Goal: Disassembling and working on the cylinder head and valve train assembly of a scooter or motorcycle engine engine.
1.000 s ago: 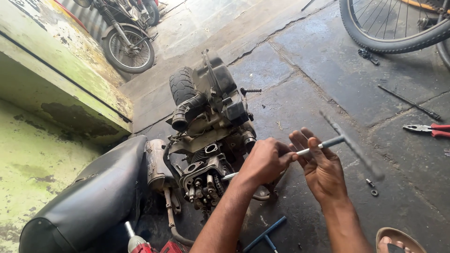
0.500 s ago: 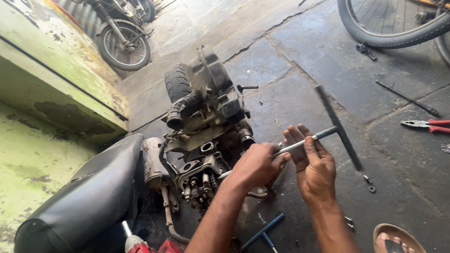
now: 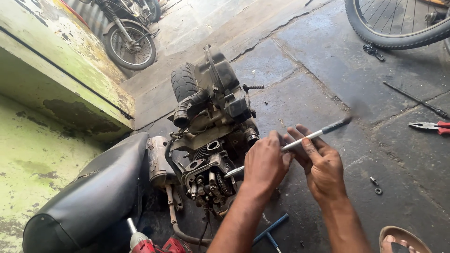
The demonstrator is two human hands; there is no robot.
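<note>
Engine block (image 3: 211, 140) sits on the concrete floor at frame centre. A long T-handle wrench (image 3: 300, 142) is gripped by the left hand (image 3: 265, 161) near the cylinder head and by the right hand (image 3: 321, 161) higher up; the shaft should be kept straight on the fastener and turned steadily.

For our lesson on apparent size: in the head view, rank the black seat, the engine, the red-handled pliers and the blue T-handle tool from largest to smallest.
1. Black seat, though nearest the camera
2. Engine
3. Blue T-handle tool and red-handled pliers: too alike, both partly cut off
</note>
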